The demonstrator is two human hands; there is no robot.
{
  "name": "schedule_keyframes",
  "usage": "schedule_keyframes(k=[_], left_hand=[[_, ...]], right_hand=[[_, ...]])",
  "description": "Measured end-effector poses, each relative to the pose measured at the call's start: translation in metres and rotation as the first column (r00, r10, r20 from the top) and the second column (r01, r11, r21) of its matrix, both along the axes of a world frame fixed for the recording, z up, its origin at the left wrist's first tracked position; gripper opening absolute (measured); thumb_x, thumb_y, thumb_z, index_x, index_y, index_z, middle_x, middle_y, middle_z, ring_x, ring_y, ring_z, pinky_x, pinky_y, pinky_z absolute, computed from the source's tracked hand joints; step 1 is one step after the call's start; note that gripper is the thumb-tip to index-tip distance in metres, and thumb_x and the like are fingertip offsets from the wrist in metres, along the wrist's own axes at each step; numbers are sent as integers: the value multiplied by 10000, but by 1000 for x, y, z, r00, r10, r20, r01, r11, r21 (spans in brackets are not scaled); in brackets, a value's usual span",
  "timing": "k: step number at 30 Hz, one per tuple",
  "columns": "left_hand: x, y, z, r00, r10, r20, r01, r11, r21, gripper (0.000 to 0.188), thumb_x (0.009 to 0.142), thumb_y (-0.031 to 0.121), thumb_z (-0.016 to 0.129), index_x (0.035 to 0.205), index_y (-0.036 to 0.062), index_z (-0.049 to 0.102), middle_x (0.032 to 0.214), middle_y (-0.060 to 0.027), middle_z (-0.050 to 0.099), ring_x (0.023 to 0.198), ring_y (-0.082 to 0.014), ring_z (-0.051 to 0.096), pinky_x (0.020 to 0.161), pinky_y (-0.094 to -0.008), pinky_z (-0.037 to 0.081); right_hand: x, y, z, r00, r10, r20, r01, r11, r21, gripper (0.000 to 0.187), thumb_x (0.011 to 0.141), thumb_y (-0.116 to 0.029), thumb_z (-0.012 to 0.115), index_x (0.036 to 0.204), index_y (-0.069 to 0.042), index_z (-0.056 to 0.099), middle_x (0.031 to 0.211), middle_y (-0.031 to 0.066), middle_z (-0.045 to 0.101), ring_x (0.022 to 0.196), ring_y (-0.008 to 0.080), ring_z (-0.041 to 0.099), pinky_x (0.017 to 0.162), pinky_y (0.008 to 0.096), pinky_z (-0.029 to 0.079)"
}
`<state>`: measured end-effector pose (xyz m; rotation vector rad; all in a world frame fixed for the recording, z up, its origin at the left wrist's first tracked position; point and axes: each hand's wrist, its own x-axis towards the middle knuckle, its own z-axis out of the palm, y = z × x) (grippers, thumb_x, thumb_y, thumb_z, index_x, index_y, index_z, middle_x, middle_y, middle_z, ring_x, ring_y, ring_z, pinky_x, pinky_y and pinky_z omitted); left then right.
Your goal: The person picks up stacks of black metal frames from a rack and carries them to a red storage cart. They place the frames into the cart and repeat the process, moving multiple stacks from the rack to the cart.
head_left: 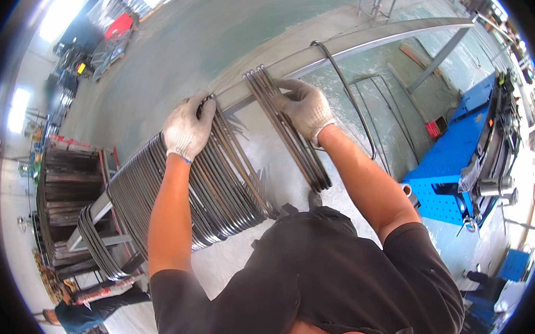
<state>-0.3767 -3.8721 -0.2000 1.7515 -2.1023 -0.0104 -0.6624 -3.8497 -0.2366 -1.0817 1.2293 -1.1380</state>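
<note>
A: Where are our hands just now?

B: Both up on the steel rail (pixel 358 45). Our left hand (pixel 187 127) is curled over the top of the big stack of bent rods (pixel 179 195); our right hand (pixel 305 108) is closed round a small bundle of rods (pixel 290 130).

A: Which way do the rods run?

B: They hang across the rail, long axis slanting from it down toward our body. The bundle sits apart, right of the stack, nearer our right hand.
</note>
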Motion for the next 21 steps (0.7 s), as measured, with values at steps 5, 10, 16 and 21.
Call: schedule_keyframes(k=[5,10,16,21], left_hand=[[12,3,-8,976,5,-220,-34,991,-128,393,1045,324,706,1327,61,778,1261,-195,789,1196,-404,740,1050,-489,575],[75,65,-19,954,200,-224,-273,891,-364,340,990,212,769,1288,47,779,1220,-186,793,1168,-385,751,1057,-474,585],[196,188,-46,648,723,-240,-761,599,-250,422,941,341,816,1265,74,775,1209,-165,803,1165,-375,740,1063,-490,570],[279,273,-66,362,880,-307,-891,423,163,716,980,441,804,1516,-10,659,1418,-225,759,1287,-375,740,1130,-444,558]], right_hand=[[55,17,-18,987,149,-55,-151,988,-35,612,1013,-93,784,1605,-98,630,1150,161,835,1008,189,771,935,346,614],[73,30,-14,987,146,61,-142,988,-65,688,1012,-117,815,1631,7,543,1148,132,814,993,140,750,904,313,612],[83,48,-41,971,240,23,-240,971,3,622,973,-220,865,1476,59,628,1236,147,802,1055,219,790,925,343,632],[97,52,-30,849,363,385,-416,907,63,526,1007,-118,757,1488,39,610,1258,125,761,1080,256,763,947,419,641]])
